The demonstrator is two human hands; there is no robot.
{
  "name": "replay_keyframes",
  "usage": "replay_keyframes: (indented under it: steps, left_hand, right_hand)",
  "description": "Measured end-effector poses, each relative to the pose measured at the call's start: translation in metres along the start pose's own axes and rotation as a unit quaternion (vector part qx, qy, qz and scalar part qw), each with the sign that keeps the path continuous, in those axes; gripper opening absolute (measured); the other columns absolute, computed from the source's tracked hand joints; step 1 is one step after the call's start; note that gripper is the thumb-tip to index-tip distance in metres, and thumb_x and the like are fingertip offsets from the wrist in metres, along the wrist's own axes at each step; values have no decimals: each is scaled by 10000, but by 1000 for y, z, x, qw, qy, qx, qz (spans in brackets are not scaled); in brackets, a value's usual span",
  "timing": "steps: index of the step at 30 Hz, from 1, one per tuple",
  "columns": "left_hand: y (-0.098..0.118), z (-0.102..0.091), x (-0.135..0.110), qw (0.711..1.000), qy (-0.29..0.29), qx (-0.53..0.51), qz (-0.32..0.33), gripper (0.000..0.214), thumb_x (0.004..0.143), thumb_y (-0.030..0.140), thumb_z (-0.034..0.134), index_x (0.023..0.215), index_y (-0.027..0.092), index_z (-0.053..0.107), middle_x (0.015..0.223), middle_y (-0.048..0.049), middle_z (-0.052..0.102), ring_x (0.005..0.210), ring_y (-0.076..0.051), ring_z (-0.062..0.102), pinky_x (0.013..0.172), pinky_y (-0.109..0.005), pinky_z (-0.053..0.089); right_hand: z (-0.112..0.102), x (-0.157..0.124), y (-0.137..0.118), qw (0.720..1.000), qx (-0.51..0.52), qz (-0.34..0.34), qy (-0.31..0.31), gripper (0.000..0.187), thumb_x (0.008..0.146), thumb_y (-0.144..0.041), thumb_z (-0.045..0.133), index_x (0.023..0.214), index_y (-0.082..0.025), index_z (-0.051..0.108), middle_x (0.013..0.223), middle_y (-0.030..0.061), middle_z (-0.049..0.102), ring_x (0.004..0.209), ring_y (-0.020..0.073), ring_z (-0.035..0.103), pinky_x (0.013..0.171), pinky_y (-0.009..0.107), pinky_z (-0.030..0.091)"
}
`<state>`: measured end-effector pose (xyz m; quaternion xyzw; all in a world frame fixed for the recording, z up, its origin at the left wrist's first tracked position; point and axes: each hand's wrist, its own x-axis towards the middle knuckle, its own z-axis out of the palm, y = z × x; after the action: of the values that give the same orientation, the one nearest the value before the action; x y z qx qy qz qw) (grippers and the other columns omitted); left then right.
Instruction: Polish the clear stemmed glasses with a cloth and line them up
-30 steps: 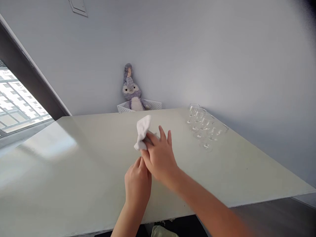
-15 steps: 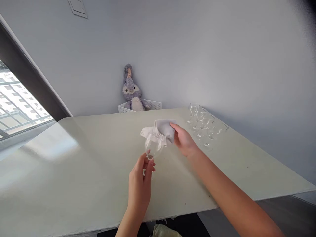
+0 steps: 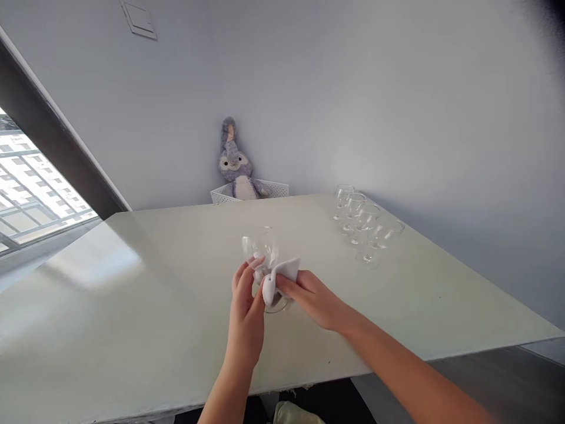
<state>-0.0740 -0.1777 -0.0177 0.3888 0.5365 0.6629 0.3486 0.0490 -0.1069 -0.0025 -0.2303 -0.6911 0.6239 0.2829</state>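
A stemmed glass [image 3: 260, 250] is hovering upright over the table [image 3: 132, 306], the left hand [image 3: 246, 315] pinching its stem while the right hand [image 3: 315, 300] is gripping a cloth [image 3: 278, 277] there. Twisting hard risks snapping the stem.

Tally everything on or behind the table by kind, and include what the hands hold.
Stemmed glasses: 5, one in the left hand at, four in a row
White cloth: 1, in the right hand
Plush toy: 1
White basket: 1
Total: 8
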Motion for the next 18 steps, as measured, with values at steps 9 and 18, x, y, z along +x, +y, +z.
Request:
replay_keyframes:
  steps: [9, 18]
  left_hand:
    - [23, -25, 0, 991, -60, 66, -101, 485, 880, 558, 364, 1262, 319, 543, 1495, -12, 316, 1382, -279, 251, 1084, -450, 288]
    - [50, -19, 22, 997, -68, 9, -34, 692, 675, 411, 736, 1296, 252, 478, 1223, -113, 578, 1180, -295, 518, 991, -451, 408]
  right_hand:
    - [4, 0, 6, 996, 70, 26, -42, 307, 837, -440, 592, 835, -133, 571, 754, 13, 499, 710, 139, 441, 653, 268, 343]
    - [6, 1, 12, 989, 113, 47, -82, 332, 805, -465, 620, 732, -150, 548, 673, -21, 451, 637, 114, 399, 604, 245, 309]
